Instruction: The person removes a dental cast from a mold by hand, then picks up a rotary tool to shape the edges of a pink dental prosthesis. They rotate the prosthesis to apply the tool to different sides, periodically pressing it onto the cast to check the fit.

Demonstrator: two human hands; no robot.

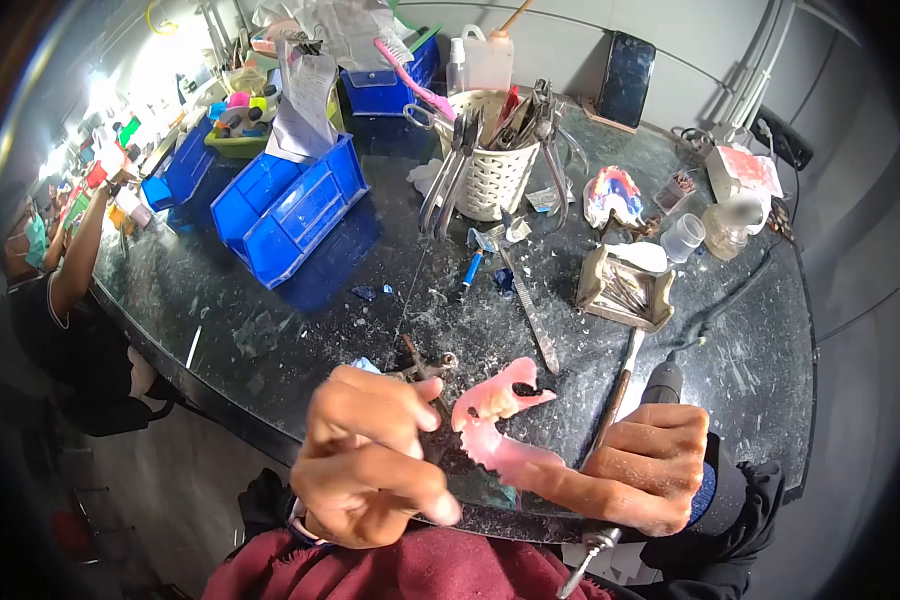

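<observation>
A pink denture base (510, 455) with a few tooth-coloured parts hangs over the front edge of the bench. One end of it meets the fingertips of my right hand (635, 475). That hand is also closed around a dark rotary handpiece (662, 383), whose metal tip points down towards my lap. My left hand (375, 455) is left of the denture, fingers bent but apart, with nothing visible in them. Beyond it, a small metal burner-like piece (425, 365) lies on the dusty bench, partly hidden by my fingers.
A white basket (495, 180) carries pliers and a pink toothbrush. Blue bins (290, 215) stand back left. On the right are a tray of burs (625, 290), a dental model (613, 197) and small jars. A metal file (532, 320) lies mid-bench. Another person (65, 270) sits far left.
</observation>
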